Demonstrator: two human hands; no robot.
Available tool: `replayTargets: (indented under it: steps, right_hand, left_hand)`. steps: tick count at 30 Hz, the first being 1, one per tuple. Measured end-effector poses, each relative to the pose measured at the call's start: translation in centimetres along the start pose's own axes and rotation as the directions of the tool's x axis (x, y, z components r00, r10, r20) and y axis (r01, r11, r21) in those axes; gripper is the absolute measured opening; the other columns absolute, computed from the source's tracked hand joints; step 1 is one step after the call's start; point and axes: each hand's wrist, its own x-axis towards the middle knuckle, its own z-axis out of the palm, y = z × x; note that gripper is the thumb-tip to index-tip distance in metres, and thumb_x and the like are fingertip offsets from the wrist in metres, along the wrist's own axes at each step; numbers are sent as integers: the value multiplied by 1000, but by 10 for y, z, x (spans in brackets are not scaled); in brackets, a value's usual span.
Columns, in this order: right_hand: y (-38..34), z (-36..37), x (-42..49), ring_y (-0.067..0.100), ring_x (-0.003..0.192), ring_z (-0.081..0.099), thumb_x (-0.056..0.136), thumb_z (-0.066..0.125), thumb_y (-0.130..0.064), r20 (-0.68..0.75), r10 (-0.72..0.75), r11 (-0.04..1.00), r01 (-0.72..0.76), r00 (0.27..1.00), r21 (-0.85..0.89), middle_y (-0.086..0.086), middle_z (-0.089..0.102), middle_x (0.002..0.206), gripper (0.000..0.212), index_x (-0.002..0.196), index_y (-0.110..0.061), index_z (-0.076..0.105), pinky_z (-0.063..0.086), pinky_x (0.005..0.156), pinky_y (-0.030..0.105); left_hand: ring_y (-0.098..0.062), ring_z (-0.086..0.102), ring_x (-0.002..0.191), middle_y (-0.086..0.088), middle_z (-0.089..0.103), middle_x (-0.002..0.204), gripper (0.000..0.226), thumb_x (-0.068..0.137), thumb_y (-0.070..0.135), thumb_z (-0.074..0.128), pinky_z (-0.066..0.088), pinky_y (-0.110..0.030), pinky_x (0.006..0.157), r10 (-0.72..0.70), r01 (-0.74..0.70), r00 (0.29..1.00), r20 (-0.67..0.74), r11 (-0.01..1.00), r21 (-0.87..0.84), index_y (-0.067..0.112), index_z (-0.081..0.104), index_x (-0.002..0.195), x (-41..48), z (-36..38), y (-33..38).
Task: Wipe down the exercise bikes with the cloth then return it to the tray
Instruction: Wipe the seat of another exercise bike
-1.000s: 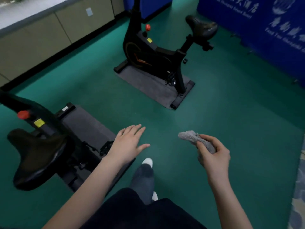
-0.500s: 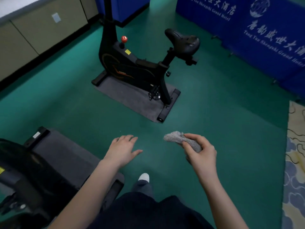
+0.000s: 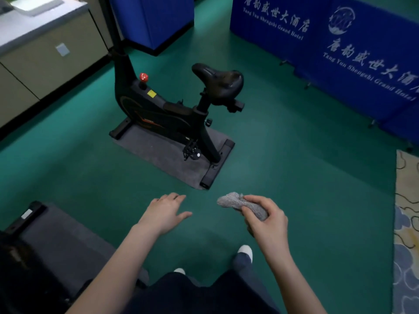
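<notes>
A black exercise bike [image 3: 172, 109] with a black saddle [image 3: 218, 81] and a red knob stands on a grey mat [image 3: 172, 157] ahead of me. My right hand [image 3: 265, 219] grips a bunched grey cloth [image 3: 233, 201] in the air over the green floor, well short of that bike. To the left of the cloth my left hand [image 3: 165, 211] hovers with straight fingers, holding nothing. Only the dark mat [image 3: 59, 236] and a black edge of a second bike show at the lower left. A white tray-like object [image 3: 34, 4] lies on the counter at the top left.
A beige cabinet with a pale counter [image 3: 45, 51] runs along the left. Blue hotel banners [image 3: 328, 53] close off the back and right. A patterned rug [image 3: 407, 223] lies at the right edge. My feet [image 3: 244, 251] stand on green floor [image 3: 306, 177].
The view has swung away from the near bike, whose saddle has left the frame, and the far bike has come closer. Both hands kept their poses, the right still gripping the cloth.
</notes>
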Motion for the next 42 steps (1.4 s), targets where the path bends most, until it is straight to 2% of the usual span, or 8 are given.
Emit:
replayTargets:
  steps: [3,6,13,23,30,35,42]
  right_hand:
    - [0,-38,31,8,72,63,76,74,-6,32,-31,999,32,999,-28,-13,69,88,22,83,-28,73,55,70,35]
    - [1,-76,66,5,71,62,76,74,-5,33,-46,999,47,998,-25,-14,69,87,25,83,-29,73,52,69,30]
    - [12,-140,147,16,67,56,79,72,-9,32,20,1000,-21,999,14,-2,67,80,19,84,-27,73,51,73,38]
    - [7,-133,260,15,63,54,78,73,-8,129,27,1000,-27,991,-5,-4,64,74,20,82,-28,73,45,70,33]
    - [-35,-98,376,11,62,55,78,73,-9,231,-56,993,78,971,-86,-3,67,79,23,83,-31,73,45,66,30]
    - [-60,-75,443,16,70,58,78,73,-8,276,-91,987,122,957,-100,-2,69,85,22,84,-29,73,50,72,38]
    - [-76,-38,514,20,69,60,78,73,-5,399,-73,981,139,914,-139,-2,70,84,23,82,-28,73,52,70,42]
  left_hand:
    - [-20,38,132,1,37,147,65,93,58,38,32,-36,106,-10,9,999,-46,1000,-28,21,29,146,24,-12,52]
    - [-18,35,134,4,35,148,65,93,58,38,29,-36,108,-1,-5,989,-150,999,-39,23,29,146,47,-29,102]
    - [-13,25,139,8,26,152,68,93,61,35,21,-32,112,-40,21,953,-300,998,-67,25,21,149,81,-51,158]
    - [-14,26,139,8,29,151,67,93,59,36,23,-33,112,-170,129,951,-257,977,-168,24,23,149,159,-77,152]
    - [-17,32,136,6,32,150,66,93,58,37,28,-34,109,-298,236,933,-202,930,-281,23,25,148,253,-123,120]
    - [-20,37,133,4,34,149,66,93,58,40,36,-36,105,-304,224,926,-224,919,-324,24,27,147,317,-167,104]
    - [-21,38,133,3,32,150,66,94,56,40,38,-37,104,-381,303,918,-108,852,-427,23,23,149,355,-190,91]
